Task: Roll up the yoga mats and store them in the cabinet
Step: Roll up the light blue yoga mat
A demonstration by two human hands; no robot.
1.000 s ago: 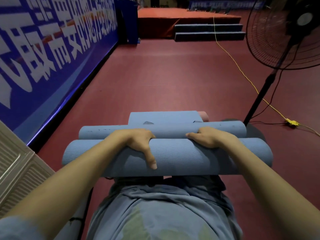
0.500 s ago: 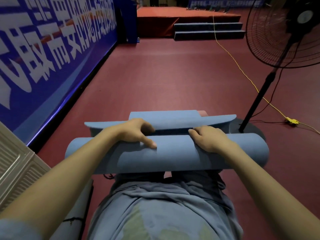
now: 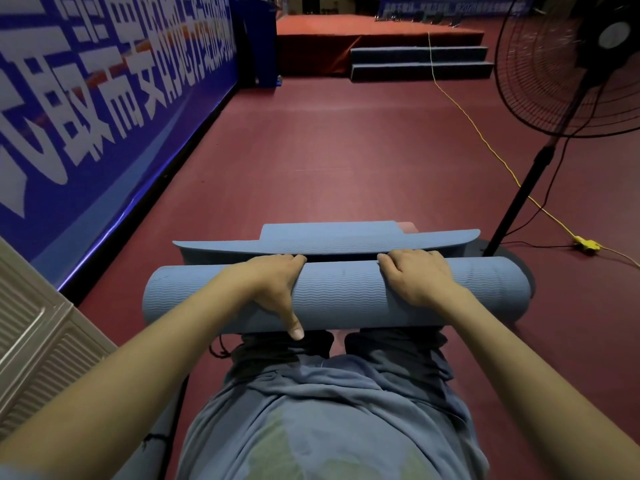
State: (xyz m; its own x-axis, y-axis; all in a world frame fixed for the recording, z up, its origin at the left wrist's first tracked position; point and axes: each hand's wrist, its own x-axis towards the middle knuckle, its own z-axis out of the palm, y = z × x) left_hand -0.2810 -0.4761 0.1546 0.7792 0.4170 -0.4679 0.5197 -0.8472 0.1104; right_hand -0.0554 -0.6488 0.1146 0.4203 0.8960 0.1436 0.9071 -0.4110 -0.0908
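A: Blue rolled mat (image 3: 337,294) sits across the knees; the loose flap (image 3: 325,242) just behind it has lifted and flattened since a second ago

B: Hands?

A: Left hand (image 3: 273,285) and right hand (image 3: 417,278) both curled over the roll's far edge, left thumb down the near face. Wavy ribbed foam, wound tight. Flap needs re-rolling, I'd guess

Mat roll (image 3: 339,292) lies crosswise before the person, fan (image 3: 571,64) right, banner (image 3: 104,98) left.
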